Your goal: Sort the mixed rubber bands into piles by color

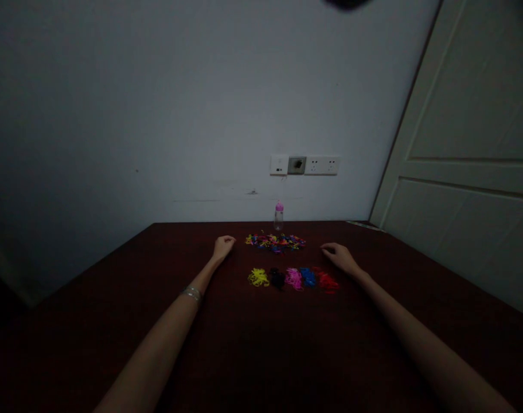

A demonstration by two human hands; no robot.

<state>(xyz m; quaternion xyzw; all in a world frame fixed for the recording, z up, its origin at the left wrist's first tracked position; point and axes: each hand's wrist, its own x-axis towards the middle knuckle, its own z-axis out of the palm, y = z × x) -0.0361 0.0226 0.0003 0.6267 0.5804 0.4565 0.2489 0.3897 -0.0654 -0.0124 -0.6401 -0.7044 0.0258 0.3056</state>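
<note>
My left hand [224, 246] rests on the table with its fingers curled in, left of a mixed pile of colourful rubber bands [276, 242]. Opposite it, my right hand [338, 255] lies to the right of that pile, its fingers loosely bent together. No object shows in either hand. Nearer to me, small heaps sorted by colour form a row: yellow bands [258, 277], black bands [277, 279], pink bands [294, 279], blue bands [308, 277] and red bands [327, 281]. Neither hand touches a heap.
Behind the mixed pile stands a clear bottle [278, 219] with a pink top. The dark red table [261, 344] meets a pale wall [201, 115] carrying sockets [322, 166]. A white panelled door [468, 172] rises at the right.
</note>
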